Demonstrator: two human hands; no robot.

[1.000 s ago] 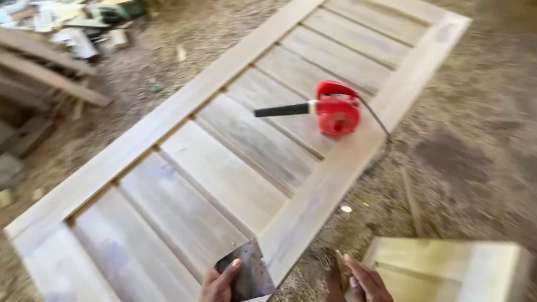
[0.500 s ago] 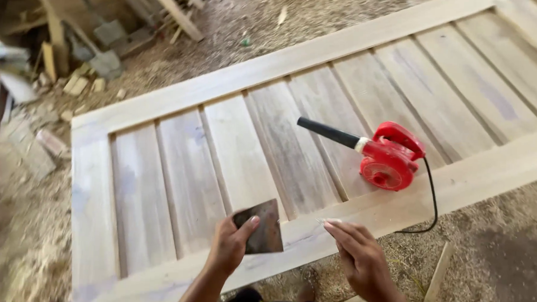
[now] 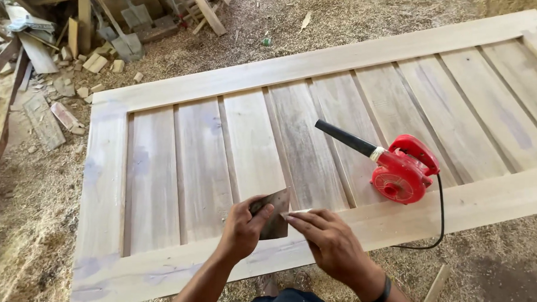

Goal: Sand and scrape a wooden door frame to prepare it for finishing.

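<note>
Pale wood makes up the slatted door panel (image 3: pixel 178 171), lying flat over a sawdust-strewn floor (image 3: pixel 34 220). At its near rail, the left hand (image 3: pixel 245 224) pinches a dark metal scraper (image 3: pixel 274 215), and the right hand's (image 3: pixel 328 242) fingertips press its edge. A red blower (image 3: pixel 399 170) rests on the slats to the right, well apart, while wood offcuts (image 3: pixel 75 73) crowd the far-left corner.

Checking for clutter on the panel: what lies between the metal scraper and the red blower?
Only bare wooden slats separate the scraper from the blower, in the head view.
</note>
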